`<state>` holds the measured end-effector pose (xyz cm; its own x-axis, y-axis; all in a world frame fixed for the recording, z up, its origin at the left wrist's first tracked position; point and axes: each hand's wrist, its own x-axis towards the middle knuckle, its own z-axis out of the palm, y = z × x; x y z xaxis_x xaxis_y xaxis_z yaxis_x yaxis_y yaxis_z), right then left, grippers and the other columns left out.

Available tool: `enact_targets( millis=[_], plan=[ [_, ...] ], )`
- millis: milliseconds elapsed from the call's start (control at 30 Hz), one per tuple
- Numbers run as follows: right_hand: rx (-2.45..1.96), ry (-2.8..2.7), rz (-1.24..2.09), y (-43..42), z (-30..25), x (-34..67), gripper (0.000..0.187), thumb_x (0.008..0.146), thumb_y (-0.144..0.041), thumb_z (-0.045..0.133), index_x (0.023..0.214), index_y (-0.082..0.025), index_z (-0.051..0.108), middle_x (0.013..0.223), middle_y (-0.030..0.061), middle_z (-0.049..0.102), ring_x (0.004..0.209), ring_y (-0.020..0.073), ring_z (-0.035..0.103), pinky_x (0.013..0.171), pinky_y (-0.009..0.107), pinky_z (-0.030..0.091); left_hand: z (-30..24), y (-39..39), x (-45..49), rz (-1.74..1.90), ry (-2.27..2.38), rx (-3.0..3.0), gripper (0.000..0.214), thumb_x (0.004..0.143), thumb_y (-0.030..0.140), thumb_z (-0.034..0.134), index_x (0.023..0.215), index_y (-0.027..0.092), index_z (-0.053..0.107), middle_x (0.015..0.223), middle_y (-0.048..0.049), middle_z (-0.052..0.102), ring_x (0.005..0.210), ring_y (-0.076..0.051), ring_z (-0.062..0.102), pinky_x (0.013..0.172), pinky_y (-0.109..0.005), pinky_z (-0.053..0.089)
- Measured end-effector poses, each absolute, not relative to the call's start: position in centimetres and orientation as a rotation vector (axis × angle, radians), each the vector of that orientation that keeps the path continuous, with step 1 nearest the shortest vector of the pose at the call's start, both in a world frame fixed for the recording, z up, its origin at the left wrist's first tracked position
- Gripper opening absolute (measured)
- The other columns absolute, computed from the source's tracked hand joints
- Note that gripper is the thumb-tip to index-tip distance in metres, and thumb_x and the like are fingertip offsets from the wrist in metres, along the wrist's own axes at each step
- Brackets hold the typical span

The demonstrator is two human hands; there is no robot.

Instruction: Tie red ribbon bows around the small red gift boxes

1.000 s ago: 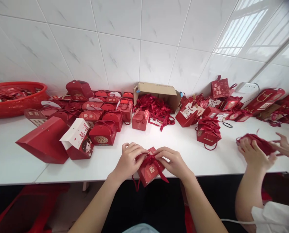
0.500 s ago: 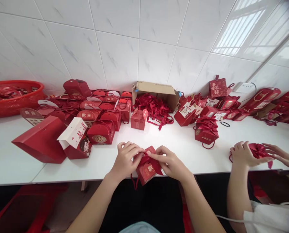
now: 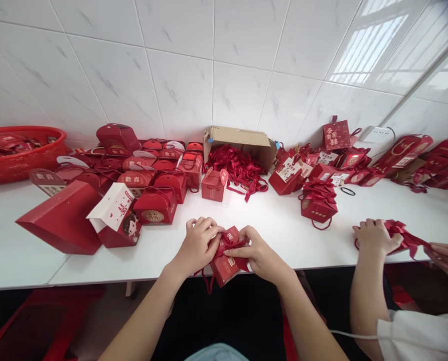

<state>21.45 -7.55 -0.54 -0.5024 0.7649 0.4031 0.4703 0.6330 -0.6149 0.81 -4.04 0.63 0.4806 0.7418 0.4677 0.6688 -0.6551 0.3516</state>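
A small red gift box (image 3: 224, 269) with gold characters sits at the table's front edge between my hands. Across its top lies a dark red ribbon (image 3: 233, 245), looped into a bow. My left hand (image 3: 199, 245) pinches the ribbon at the bow's left side, thumb and fingertips together. From the right, my right hand (image 3: 264, 254) grips the ribbon near the bow, its index finger stretched over the knot. A thin red cord handle (image 3: 207, 285) hangs off the box's lower left.
Several red boxes (image 3: 155, 206) crowd the left, beside a red basket (image 3: 54, 159). A cardboard box (image 3: 242, 135) of ribbons stands against the wall. One ribboned box (image 3: 319, 206) sits to the right. A co-worker's hands (image 3: 378, 238) handle another ribboned box at far right.
The bow on my box now shows fuller loops, and my fingers have shifted slightly on it. The co-worker's right hand has drawn a ribbon end out to the right.
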Motion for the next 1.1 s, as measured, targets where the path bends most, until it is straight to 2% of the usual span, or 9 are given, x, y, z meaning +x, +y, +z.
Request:
enact_targets(
  millis=[167,533,600,700,800,967,1100],
  plan=[
    [-0.933,-2.154,0.577,-7.6,-0.6,21.4,0.032,0.089,-0.013,0.054,0.108,-0.032,0.071,0.096,0.0048,0.044,0.09,0.0172,0.054,0.08,0.034,0.055,1.4,-4.0,0.4,0.821,1.138,2.465,0.018,0.078,0.01,0.047,0.085,0.022,0.059,0.09,-0.002,0.057,0.089,-0.02,0.054,0.085,-0.037,0.037],
    [-0.92,-2.112,0.562,-7.5,-0.6,21.3,0.034,0.087,-0.008,0.055,0.101,-0.033,0.074,0.095,0.0043,0.044,0.09,0.0172,0.054,0.078,0.034,0.054,2.1,-3.4,0.4,0.667,0.908,2.332,0.024,0.066,0.0,0.041,0.074,0.022,0.046,0.095,-0.0019,0.055,0.095,-0.02,0.049,0.087,-0.034,0.044],
    [-0.908,-2.113,0.567,-7.5,-0.6,21.3,0.035,0.087,-0.007,0.053,0.101,-0.032,0.074,0.095,0.0044,0.044,0.09,0.0173,0.053,0.078,0.034,0.054,2.1,-3.3,0.4,0.617,0.894,2.323,0.02,0.071,0.002,0.044,0.074,0.022,0.048,0.102,-0.0024,0.055,0.101,-0.02,0.047,0.091,-0.036,0.043],
    [-0.897,-2.112,0.593,-7.5,-0.7,21.4,0.035,0.088,-0.007,0.052,0.102,-0.031,0.074,0.097,0.0047,0.044,0.089,0.0169,0.053,0.077,0.033,0.054,2.0,-3.3,0.5,0.603,0.875,2.289,0.014,0.085,0.016,0.048,0.073,0.022,0.053,0.115,-0.0035,0.055,0.114,-0.022,0.043,0.098,-0.039,0.04],
    [-0.895,-2.1,0.624,-7.5,-0.8,21.4,0.033,0.089,-0.009,0.052,0.101,-0.03,0.074,0.098,0.0047,0.044,0.086,0.0156,0.053,0.074,0.032,0.055,1.9,-3.3,0.4,0.647,0.841,2.271,0.017,0.089,0.026,0.05,0.074,0.022,0.056,0.123,-0.0042,0.056,0.12,-0.023,0.041,0.1,-0.04,0.039],
    [-0.905,-2.081,0.628,-7.6,-0.8,21.4,0.033,0.088,-0.008,0.052,0.097,-0.03,0.075,0.099,0.0044,0.044,0.086,0.0156,0.053,0.074,0.031,0.054,1.9,-3.1,0.0,0.694,0.858,2.23,0.024,0.091,0.027,0.048,0.068,0.021,0.05,0.118,-0.0043,0.061,0.118,-0.022,0.044,0.1,-0.041,0.039],
    [-0.897,-2.088,0.617,-7.6,-0.8,21.4,0.034,0.088,-0.006,0.052,0.096,-0.03,0.075,0.098,0.0043,0.043,0.089,0.0164,0.052,0.076,0.031,0.053,1.8,-3.2,0.6,0.796,0.882,2.165,0.026,0.086,0.027,0.054,0.064,0.021,0.042,0.109,-0.0047,0.065,0.112,-0.022,0.048,0.097,-0.04,0.041]
  ],
)
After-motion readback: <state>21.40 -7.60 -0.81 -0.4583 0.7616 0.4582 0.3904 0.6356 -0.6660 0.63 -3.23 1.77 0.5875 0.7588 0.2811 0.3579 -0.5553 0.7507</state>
